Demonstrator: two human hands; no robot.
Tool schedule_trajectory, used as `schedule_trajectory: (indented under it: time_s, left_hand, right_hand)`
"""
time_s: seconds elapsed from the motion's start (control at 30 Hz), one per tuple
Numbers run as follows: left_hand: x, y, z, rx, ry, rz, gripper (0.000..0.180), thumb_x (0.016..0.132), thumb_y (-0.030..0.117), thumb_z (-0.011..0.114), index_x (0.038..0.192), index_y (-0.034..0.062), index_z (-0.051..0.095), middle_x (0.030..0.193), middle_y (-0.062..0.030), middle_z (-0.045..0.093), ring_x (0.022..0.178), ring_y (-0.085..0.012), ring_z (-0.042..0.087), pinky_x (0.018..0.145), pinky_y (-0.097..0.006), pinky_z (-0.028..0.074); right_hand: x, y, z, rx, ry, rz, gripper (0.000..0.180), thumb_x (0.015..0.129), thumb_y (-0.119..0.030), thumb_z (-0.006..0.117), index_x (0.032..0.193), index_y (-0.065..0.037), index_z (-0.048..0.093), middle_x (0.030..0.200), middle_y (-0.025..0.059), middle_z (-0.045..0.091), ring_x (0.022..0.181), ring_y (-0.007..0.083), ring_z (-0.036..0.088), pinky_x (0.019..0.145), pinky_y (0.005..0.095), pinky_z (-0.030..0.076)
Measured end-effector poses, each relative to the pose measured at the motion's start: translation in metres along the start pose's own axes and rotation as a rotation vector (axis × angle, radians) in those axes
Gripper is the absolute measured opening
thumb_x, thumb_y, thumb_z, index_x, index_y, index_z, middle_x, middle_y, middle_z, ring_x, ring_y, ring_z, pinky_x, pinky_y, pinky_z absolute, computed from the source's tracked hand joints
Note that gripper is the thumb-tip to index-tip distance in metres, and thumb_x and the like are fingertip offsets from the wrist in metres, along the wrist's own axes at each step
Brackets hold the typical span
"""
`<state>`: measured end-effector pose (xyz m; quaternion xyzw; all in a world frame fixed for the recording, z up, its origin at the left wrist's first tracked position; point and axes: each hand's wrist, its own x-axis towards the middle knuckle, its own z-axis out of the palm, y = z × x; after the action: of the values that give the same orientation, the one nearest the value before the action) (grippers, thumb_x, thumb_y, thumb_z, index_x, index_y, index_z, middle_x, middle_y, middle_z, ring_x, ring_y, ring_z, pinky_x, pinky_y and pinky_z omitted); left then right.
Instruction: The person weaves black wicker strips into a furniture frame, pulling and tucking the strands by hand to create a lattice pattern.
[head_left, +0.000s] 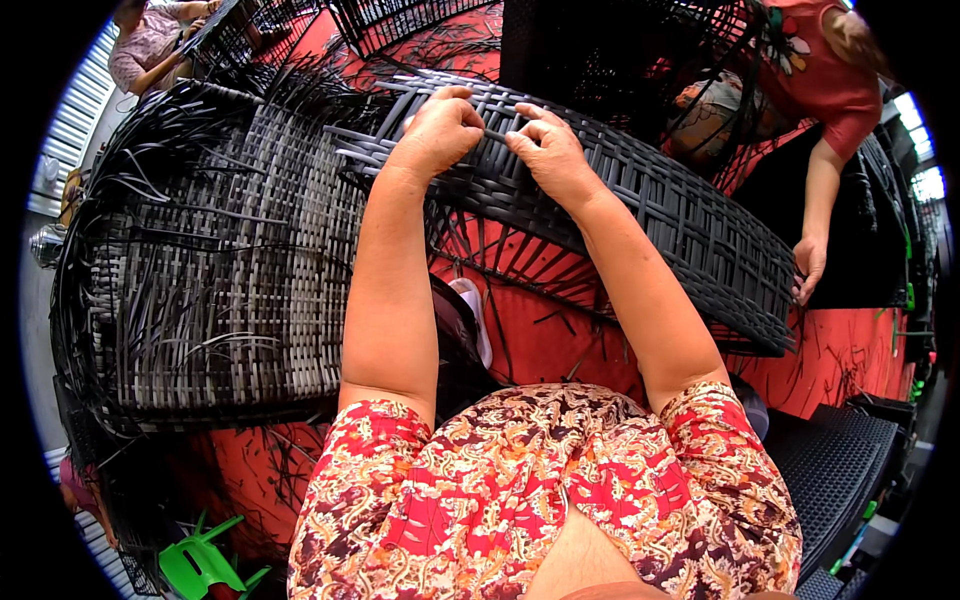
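Observation:
Both my arms reach forward over a long dark grey woven wicker panel (690,210), which slants from upper left to lower right. My left hand (442,130) is closed, its fingers curled in a pinch on a grey plastic strip at the panel's upper left part. A short distance to the right, my right hand (550,152) pinches the same strip (492,134) between thumb and fingers. Several loose strip ends (360,140) stick out past the panel's left end, next to my left forearm.
A large grey and black woven piece (220,260) with loose strands stands at left. A co-worker's hand (810,265) is near the panel's right end; another person (155,50) sits far left. Strip scraps lie on the red floor (560,350). A green plastic stool (205,560) is lower left.

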<state>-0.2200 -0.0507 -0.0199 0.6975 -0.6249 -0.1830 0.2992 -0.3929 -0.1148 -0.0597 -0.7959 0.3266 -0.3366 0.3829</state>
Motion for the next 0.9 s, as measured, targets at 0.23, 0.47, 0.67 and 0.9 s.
schedule_trajectory:
  time_s: [0.23, 0.47, 0.67, 0.9]
  left_hand:
    - [-0.004, -0.004, -0.001, 0.214, -0.069, -0.172, 0.022, 0.071, 0.029, 0.065, 0.086, 0.0147, 0.073, 0.133, -0.0086, 0.047, 0.121, -0.0219, 0.044, 0.098, -0.038, 0.034]
    - [-0.002, -0.007, 0.005, 0.025, -0.055, -0.205, 0.022, 0.069, 0.022, 0.063, 0.082, 0.0069, 0.072, 0.137, -0.0126, 0.041, 0.123, -0.0218, 0.041, 0.099, -0.033, 0.032]
    - [0.003, -0.025, 0.015, -0.339, -0.066, -0.183, 0.016, 0.066, 0.010, 0.062, 0.077, 0.0042, 0.071, 0.138, -0.0191, 0.035, 0.115, -0.0217, 0.046, 0.094, -0.027, 0.034]
    - [0.000, -0.031, 0.014, -0.230, -0.075, -0.166, 0.021, 0.068, 0.015, 0.064, 0.087, 0.0107, 0.072, 0.139, -0.0148, 0.036, 0.124, -0.0223, 0.038, 0.099, -0.032, 0.029]
  right_hand:
    - [-0.002, -0.003, 0.005, -0.013, 0.052, 0.001, 0.019, 0.077, -0.020, 0.063, 0.071, -0.002, 0.062, 0.125, 0.0148, 0.053, 0.119, 0.0289, 0.044, 0.102, 0.0376, 0.031]
    - [0.000, 0.002, 0.003, 0.039, 0.027, 0.003, 0.016, 0.076, -0.019, 0.062, 0.071, -0.003, 0.062, 0.126, 0.0140, 0.052, 0.121, 0.0288, 0.042, 0.102, 0.0385, 0.030]
    - [-0.002, 0.001, 0.005, -0.210, -0.083, -0.020, 0.017, 0.077, -0.026, 0.061, 0.076, -0.010, 0.066, 0.135, 0.0050, 0.045, 0.129, 0.0253, 0.032, 0.104, 0.0442, 0.023]
    - [0.002, -0.005, 0.015, -0.321, -0.089, 0.034, 0.018, 0.078, -0.028, 0.061, 0.082, -0.013, 0.069, 0.138, 0.0019, 0.041, 0.131, 0.0237, 0.030, 0.103, 0.0462, 0.021]
